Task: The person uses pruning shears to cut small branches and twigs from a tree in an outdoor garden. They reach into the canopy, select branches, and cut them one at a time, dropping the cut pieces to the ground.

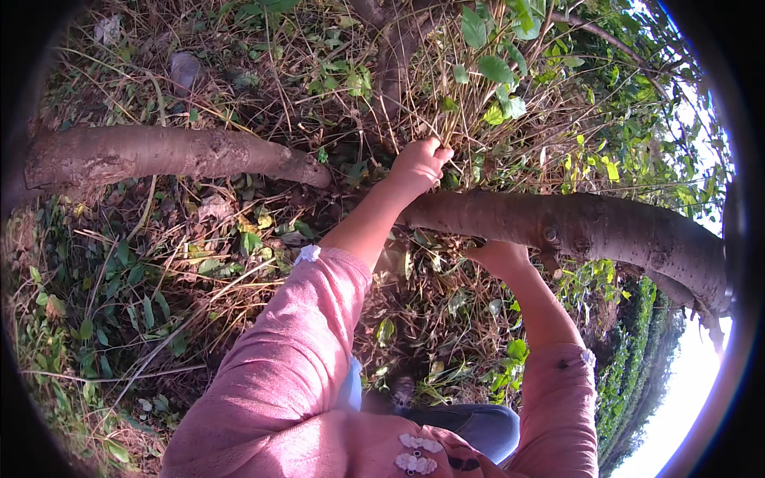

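Observation:
My left hand [420, 165] is closed around a bunch of thin, dry stems [451, 122] that rise from the ground beyond a tree trunk. Some of the nearby shoots carry green leaves [496, 69]. Under that arm runs the near end of the bare, curved trunk [508, 216], which stretches off to the right. On the near side of the trunk is my right hand [502, 257], up against its lower edge. The trunk hides most of that hand's fingers, so what they hold or touch cannot be seen.
A second thick limb [173, 152] extends in from the left, and a darker trunk [397, 60] stands at the top. A short cut stub [553, 263] juts from the right trunk. Dry grass and fallen leaves [239, 239] cover the ground. A grey stone-like object [185, 71] lies upper left.

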Tool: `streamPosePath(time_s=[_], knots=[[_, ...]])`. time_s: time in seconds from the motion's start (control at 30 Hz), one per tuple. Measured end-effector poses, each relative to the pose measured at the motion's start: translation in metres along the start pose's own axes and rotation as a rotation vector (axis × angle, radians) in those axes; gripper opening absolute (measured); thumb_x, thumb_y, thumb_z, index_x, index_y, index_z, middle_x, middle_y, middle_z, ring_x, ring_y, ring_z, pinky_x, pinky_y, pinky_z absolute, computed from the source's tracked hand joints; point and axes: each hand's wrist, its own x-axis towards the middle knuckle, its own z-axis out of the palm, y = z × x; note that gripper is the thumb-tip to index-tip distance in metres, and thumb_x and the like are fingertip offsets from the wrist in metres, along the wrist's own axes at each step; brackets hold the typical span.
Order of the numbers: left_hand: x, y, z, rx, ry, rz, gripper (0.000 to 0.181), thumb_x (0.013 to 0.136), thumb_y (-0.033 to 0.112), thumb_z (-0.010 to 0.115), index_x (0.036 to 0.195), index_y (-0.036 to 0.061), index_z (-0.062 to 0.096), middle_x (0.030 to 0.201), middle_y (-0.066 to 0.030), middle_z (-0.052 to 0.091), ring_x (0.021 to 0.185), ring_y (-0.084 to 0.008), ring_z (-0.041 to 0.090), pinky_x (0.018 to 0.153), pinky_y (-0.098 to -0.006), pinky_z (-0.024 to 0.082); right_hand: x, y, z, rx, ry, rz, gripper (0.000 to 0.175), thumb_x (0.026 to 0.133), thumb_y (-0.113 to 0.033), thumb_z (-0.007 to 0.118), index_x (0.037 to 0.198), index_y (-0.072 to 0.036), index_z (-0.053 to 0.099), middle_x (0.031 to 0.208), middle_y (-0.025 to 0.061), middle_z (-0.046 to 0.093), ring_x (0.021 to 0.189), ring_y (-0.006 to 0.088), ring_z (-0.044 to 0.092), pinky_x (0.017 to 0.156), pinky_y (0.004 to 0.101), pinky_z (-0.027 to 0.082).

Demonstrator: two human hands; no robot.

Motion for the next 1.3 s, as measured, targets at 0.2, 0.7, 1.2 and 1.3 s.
streamPosePath(time_s=[0.2, 0.7, 1.2, 1.3], knots=[[0.020, -0.028, -0.002, 0.053, 0.273, 0.177, 0.029, 0.097, 0.030, 0.060, 0.099, 0.0019, 0.065, 0.064, -0.0048, 0.063, 0.053, -0.0119, 0.057, 0.051, -0.0293, 0.045, 0.027, 0.011, 0.038, 0.276, 0.085, -0.125, 0.053, 0.079, -0.030, 0.072, 0.126, -0.010, 0.057, 0.119, 0.0183, 0.063, 0.112, 0.0345, 0.060, 0.093, 0.0435, 0.048], [0.023, -0.036, -0.005, -0.038, 0.170, 0.252, 0.029, 0.096, 0.033, 0.060, 0.103, 0.0046, 0.062, 0.085, -0.0186, 0.070, 0.078, -0.0346, 0.068, 0.069, -0.0429, 0.051, 0.093, -0.003, 0.015, -0.166, -0.004, -0.124, 0.054, 0.080, -0.032, 0.071, 0.127, -0.010, 0.057, 0.121, 0.0172, 0.062, 0.115, 0.0329, 0.059, 0.095, 0.0432, 0.048], [0.006, -0.023, -0.001, 0.287, 0.320, 0.215, 0.034, 0.095, 0.039, 0.062, 0.104, 0.0068, 0.060, 0.084, -0.0147, 0.068, 0.077, -0.0333, 0.066, 0.069, -0.0411, 0.049, 0.106, -0.003, 0.006, -0.168, -0.010, -0.104, 0.054, 0.082, -0.034, 0.070, 0.128, -0.010, 0.057, 0.123, 0.0161, 0.062, 0.117, 0.0314, 0.058, 0.097, 0.0428, 0.047], [0.008, -0.036, -0.001, 0.241, 0.421, 0.270, 0.035, 0.094, 0.039, 0.063, 0.100, 0.0052, 0.059, 0.081, -0.0165, 0.067, 0.076, -0.0369, 0.065, 0.068, -0.0428, 0.049, 0.107, -0.002, 0.005, -0.165, -0.019, -0.091, 0.054, 0.082, -0.034, 0.070, 0.128, -0.010, 0.057, 0.124, 0.0159, 0.062, 0.117, 0.0311, 0.058, 0.097, 0.0427, 0.046]])
